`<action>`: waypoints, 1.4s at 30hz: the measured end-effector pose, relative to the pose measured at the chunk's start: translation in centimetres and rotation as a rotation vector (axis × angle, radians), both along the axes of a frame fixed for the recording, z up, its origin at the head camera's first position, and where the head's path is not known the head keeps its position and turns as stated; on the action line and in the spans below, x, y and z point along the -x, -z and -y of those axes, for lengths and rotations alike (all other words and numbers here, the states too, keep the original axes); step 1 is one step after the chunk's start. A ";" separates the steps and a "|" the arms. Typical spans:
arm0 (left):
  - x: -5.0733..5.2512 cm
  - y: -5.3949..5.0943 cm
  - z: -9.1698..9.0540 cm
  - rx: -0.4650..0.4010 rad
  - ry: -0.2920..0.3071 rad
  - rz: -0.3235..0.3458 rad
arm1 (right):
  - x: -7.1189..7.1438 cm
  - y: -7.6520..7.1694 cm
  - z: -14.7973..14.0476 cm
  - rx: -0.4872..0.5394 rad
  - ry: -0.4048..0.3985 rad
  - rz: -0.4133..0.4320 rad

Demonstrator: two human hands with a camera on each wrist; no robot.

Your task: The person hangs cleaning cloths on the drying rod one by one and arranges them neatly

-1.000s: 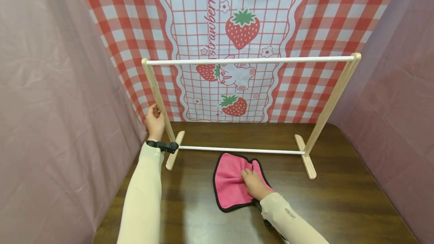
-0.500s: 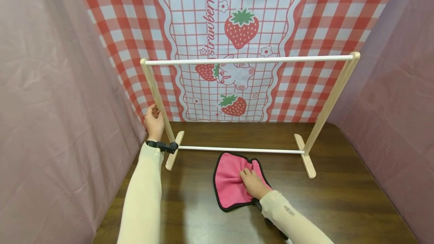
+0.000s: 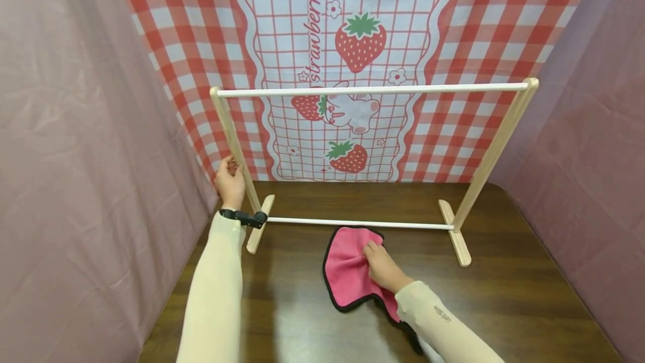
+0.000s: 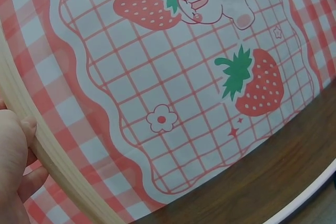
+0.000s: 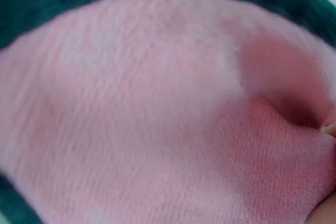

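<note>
In the head view my right hand [image 3: 384,268] pinches a pink cloth [image 3: 347,273] with a black border, bunched at the fingers, in front of the rack's lower white bar [image 3: 353,223]. Pink fabric [image 5: 131,103] fills most of the right wrist view, with fingertips just at its right edge. On the left, my left hand [image 3: 230,182] is at the rack's left wooden post [image 3: 233,139]. The left wrist view shows that hand [image 4: 16,156] with thumb and fingers around the post [image 4: 52,161]. A white upper bar [image 3: 373,90] joins the two posts.
The rack's right post [image 3: 496,153] stands on a wooden foot [image 3: 455,234] on the brown table [image 3: 302,318]. Behind hangs a red-and-white checked strawberry cloth [image 3: 191,43]. Pinkish curtains [image 3: 75,156] flank both sides.
The pink cloth has shifted slightly right and is more gathered, its lower right part now trailing beneath my right forearm. My right hand has moved a little right. My left hand stays at the post.
</note>
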State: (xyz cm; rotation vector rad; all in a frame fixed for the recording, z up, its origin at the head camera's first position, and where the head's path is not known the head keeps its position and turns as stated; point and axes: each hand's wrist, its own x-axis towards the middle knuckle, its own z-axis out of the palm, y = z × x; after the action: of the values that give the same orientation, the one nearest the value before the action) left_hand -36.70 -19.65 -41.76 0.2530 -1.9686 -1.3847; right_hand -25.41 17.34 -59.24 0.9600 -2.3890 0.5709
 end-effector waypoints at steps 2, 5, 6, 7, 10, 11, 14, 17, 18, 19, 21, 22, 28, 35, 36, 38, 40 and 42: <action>0.1 0.0 -0.1 -0.001 0.003 0.002 | 0.4 -1.0 -0.2 0.004 0.024 -0.045; 0.1 -0.2 -0.3 -0.013 0.008 0.007 | 0.9 -2.7 -0.6 0.012 0.029 -0.069; 0.1 -0.2 -0.3 -0.017 0.007 0.005 | 1.1 -3.2 -0.8 0.015 0.027 -0.072; 0.1 -0.2 -0.3 -0.019 0.004 0.003 | 1.2 -3.8 -0.9 0.017 0.025 -0.076; 0.1 -0.2 -0.2 -0.022 0.000 -0.008 | 1.7 -5.4 -1.2 0.032 0.024 -0.086; 0.1 -0.2 -0.2 -0.020 -0.001 -0.012 | 1.9 -5.9 -1.2 0.037 0.026 -0.091; 0.1 -0.2 -0.2 -0.019 0.005 -0.025 | 2.2 -7.9 -1.5 0.052 0.028 -0.102; 0.1 -0.2 -0.2 -0.017 0.007 -0.033 | 2.4 -10.0 -1.7 0.066 0.023 -0.117; 0.1 -0.2 -0.2 -0.018 0.009 -0.037 | 2.5 -10.7 -1.8 0.073 0.016 -0.130; 0.1 -0.2 -0.2 -0.018 0.008 -0.038 | 2.6 -11.4 -1.8 0.079 0.014 -0.146; 0.1 -0.3 -0.3 -0.014 0.004 -0.034 | 2.8 -12.8 -1.8 0.090 -0.001 -0.177; 0.1 -0.3 -0.3 -0.012 0.002 -0.032 | 2.9 -13.4 -1.8 0.093 -0.007 -0.193; 0.0 -0.3 -0.3 -0.011 -0.001 -0.020 | 3.4 -17.0 -2.1 0.088 -0.038 -0.259; 0.0 -0.4 -0.3 -0.011 0.001 -0.002 | 3.3 -20.8 -2.0 0.066 -0.036 -0.299; 0.0 -0.4 -0.3 -0.011 0.000 0.000 | 3.3 -21.3 -2.0 0.063 -0.036 -0.305; 0.0 -0.4 -0.4 -0.011 0.000 0.003 | 3.4 -22.3 -2.0 0.058 -0.036 -0.323; -0.1 -0.4 -0.4 -0.014 0.001 0.000 | 3.4 -23.2 -2.0 0.052 -0.030 -0.337; -0.1 -0.3 -0.5 -0.019 0.004 -0.004 | 3.5 -24.1 -1.9 0.045 -0.025 -0.354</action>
State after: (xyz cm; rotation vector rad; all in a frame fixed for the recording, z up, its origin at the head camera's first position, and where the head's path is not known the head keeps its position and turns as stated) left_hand -36.64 -19.18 -41.42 0.2550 -1.9545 -1.4054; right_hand -28.88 19.25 -35.11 0.9821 -2.0446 0.4220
